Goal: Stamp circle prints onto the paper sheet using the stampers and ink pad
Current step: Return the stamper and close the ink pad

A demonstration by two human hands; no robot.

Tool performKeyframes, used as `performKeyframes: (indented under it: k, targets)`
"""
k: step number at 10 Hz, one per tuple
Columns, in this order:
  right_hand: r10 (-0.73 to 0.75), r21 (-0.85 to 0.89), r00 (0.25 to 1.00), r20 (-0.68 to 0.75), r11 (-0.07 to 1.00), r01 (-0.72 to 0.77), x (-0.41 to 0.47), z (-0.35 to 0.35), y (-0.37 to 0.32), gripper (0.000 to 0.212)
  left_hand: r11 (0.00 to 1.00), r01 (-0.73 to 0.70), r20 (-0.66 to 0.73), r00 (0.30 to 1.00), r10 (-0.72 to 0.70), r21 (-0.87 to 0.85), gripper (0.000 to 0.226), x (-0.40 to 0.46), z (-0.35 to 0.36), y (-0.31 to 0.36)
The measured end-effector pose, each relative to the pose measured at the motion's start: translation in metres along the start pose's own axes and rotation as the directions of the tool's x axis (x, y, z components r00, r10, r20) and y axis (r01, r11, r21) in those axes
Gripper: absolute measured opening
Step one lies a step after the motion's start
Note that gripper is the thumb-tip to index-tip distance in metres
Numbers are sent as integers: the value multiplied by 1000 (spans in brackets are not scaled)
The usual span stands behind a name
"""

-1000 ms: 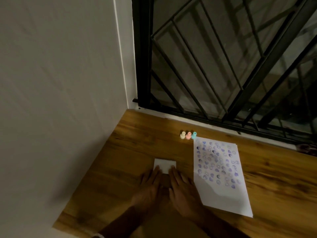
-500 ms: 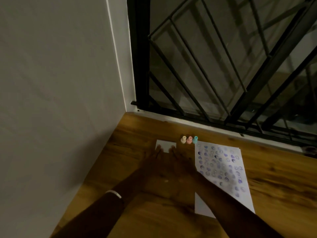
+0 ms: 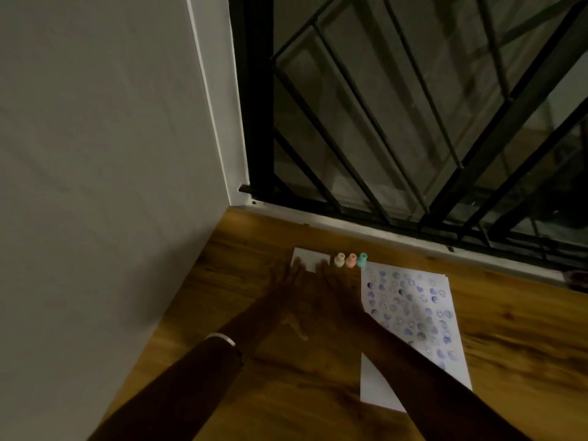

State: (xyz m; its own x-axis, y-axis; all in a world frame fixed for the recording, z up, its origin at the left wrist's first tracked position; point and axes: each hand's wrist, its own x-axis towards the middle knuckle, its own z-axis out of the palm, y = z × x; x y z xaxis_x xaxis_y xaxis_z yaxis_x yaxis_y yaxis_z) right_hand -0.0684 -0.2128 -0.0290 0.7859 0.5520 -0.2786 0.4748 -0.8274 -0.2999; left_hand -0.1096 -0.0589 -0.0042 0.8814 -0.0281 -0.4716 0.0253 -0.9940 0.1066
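Head view: left hand (image 3: 288,286) and right hand (image 3: 329,289) flat, fingers spread, fingertips on white ink pad (image 3: 310,257); holding nothing.

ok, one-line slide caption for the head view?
Both hands flat on the white pad beside three stampers and the stamped sheet.

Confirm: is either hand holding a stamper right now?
No. All three stampers stand untouched in a row while both hands lie flat by the white pad.
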Motion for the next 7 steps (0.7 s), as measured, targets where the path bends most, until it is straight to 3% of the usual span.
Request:
performKeyframes:
  k: [1,2,3,4,5,6,7]
  targets:
    - [4,38,999,-38,999,-2,-10,0,-4,102,998,24,-51,998,-27,-59,154,-3,10,-4]
    - [24,-35,997,74,999,-21,-23,-1,-3,88,995,22,-133,991,-35,-97,153,-9,21,-5]
    - [32,-18,996,82,999,-31,-44,3,4,68,996,-25,-252,968,4,-80,142,-22,26,-1]
    - [42,77,999,-13,996,-41,-64,5,3,58,995,-76,-354,930,95,68,133,-44,29,10]
    - [72,143,984,-165,989,-49,-83,-18,-1,56,992,-76,-421,900,112,101,130,-60,11,24]
    - [-57,-28,944,-325,998,50,-91,-52,5,83,989,-38,-431,897,97,143,93,-62,-16,39]
    - [-28,-43,903,-428,999,11,-86,-112,2,80,999,-44,-629,776,46,19,81,-58,-72,57]
